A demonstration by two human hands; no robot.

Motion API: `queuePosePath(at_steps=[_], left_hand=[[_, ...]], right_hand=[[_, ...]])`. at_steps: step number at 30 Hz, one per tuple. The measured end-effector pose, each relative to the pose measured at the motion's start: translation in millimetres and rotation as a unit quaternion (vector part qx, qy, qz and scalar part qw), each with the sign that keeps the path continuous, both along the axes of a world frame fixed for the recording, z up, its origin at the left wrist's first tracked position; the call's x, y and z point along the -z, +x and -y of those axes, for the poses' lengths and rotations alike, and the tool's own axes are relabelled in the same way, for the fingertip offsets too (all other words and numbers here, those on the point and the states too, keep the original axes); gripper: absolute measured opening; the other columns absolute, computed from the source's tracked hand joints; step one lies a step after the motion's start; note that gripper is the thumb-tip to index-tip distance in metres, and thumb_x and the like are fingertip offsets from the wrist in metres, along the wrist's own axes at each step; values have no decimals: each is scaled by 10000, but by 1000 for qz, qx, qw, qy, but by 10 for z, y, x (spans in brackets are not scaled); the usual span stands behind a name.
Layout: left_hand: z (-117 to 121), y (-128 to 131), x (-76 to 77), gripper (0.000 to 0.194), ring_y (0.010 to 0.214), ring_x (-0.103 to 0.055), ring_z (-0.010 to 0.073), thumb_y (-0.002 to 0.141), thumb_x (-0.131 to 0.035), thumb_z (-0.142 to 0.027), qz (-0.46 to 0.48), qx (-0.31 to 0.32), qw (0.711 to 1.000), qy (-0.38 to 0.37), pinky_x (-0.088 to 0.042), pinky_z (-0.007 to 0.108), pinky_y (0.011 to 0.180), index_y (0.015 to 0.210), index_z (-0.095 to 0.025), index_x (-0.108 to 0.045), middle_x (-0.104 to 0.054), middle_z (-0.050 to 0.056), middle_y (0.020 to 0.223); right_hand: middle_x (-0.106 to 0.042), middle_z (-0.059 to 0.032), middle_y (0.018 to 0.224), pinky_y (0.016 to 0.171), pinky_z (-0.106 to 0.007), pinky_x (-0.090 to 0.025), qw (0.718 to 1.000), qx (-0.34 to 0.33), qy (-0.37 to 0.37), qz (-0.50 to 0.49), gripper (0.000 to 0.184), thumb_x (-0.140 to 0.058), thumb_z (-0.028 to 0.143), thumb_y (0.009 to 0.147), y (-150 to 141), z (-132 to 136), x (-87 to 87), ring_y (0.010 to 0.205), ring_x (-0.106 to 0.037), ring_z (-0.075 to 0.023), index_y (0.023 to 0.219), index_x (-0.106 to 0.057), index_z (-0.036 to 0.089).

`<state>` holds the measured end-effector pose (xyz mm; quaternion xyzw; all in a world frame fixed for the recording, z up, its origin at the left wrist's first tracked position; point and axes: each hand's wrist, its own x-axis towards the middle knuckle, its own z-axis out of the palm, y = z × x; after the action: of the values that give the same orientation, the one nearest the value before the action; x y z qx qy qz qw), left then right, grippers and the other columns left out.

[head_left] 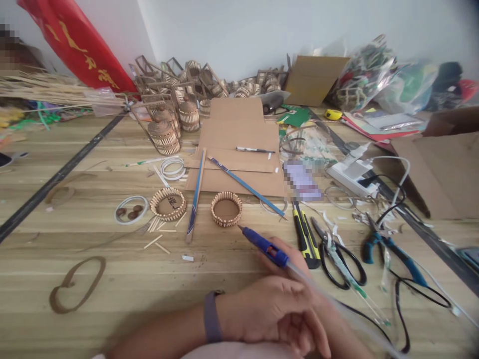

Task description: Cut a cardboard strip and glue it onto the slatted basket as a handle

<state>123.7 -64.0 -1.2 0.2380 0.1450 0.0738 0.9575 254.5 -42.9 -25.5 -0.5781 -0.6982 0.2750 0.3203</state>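
My right hand (290,252), partly behind my left, is closed around a blue glue gun (265,247). A long translucent stick (337,299) runs from its back towards the lower right. The gun's dark tip points up-left, just below a small round ring (227,209) of light bamboo pieces on the table, apart from it. Nearest me, my left hand (275,311), with a purple wristband, has its fingers loosely curled and apart; nothing shows in it. A similar bamboo ring (168,205) stands further left, near loose short sticks (159,227) and a blue-and-brown strip (195,197).
Right of my hands lie a yellow-black cutter (306,237), scissors (339,254), blue-handled pliers (392,249) and a black cable. Cardboard sheets (239,129) with a pen lie ahead. Finished bamboo lanterns (164,137) crowd the back. A white power strip (352,174) sits right.
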Motion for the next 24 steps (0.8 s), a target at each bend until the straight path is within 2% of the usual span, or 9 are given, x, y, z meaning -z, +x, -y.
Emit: queuePosePath(at_steps=[2,4,7,9,12,13,15,19,24], left_hand=[[-88,-107,-129,537,501,-504,66,699,-707,-676,-49,78,989,119,-375,193,496,727,-144,-633,-630,-10,647],[-213,-265,-308,426,547,-527,86,722,-728,-587,-111,112,953,260,-394,208,541,765,-173,-635,-611,-36,633],[-468,-547,-578,267,617,-551,102,744,-763,-435,-244,80,821,510,-377,219,559,770,-195,-649,-624,-50,687],[-656,-713,-661,171,658,-563,126,801,-727,-346,-349,23,701,622,-400,245,602,784,-200,-640,-629,-42,708],[-905,-868,-576,114,972,-558,244,819,-711,-220,-474,-56,405,780,-431,377,847,889,-179,-632,-656,47,936],[-970,-892,-509,145,1040,-531,277,815,-716,-213,-487,-49,343,802,-419,424,899,928,-175,-633,-649,71,999],[-1068,-907,-362,194,1094,-495,303,798,-741,-235,-472,-13,309,825,-405,463,950,950,-176,-636,-641,79,1036],[-1147,-870,-157,176,1113,-471,302,803,-745,-272,-460,22,316,830,-351,497,1045,902,-167,-645,-643,69,995],[-1153,-862,-69,231,1141,-444,312,793,-758,-336,-455,-7,316,832,-330,533,1063,911,-168,-652,-608,86,1092]], right_hand=[[-650,-13,664,584,-291,-510,1000,-3,2,-4,186,-573,391,837,10,0,-51,612,-638,-189,793,-647,226],[-660,-13,684,612,-293,-519,1000,-4,-1,-10,180,-563,373,855,13,2,-84,644,-651,-190,812,-652,223],[-697,-17,752,639,-282,-523,1000,-14,-5,-14,138,-577,328,847,13,-2,-90,707,-677,-190,855,-668,224],[-715,-11,797,649,-277,-523,1000,-23,-3,-14,142,-577,313,848,12,-10,-70,732,-686,-188,910,-678,235],[-721,-5,805,658,-273,-518,1000,-23,5,-4,127,-584,309,842,9,-22,-16,734,-686,-185,906,-673,245],[-721,-7,804,667,-275,-515,1000,-23,9,3,117,-589,310,836,8,-25,5,739,-685,-186,890,-669,244],[-718,-15,788,676,-284,-506,999,-20,16,24,107,-594,323,832,2,-31,47,736,-677,-194,851,-658,240],[-681,-18,696,660,-296,-480,998,-14,24,58,158,-597,362,830,-13,-39,89,682,-644,-198,732,-613,239],[-691,-20,721,674,-287,-476,999,-14,6,42,153,-594,364,832,-30,-50,56,707,-647,-195,748,-618,239]])
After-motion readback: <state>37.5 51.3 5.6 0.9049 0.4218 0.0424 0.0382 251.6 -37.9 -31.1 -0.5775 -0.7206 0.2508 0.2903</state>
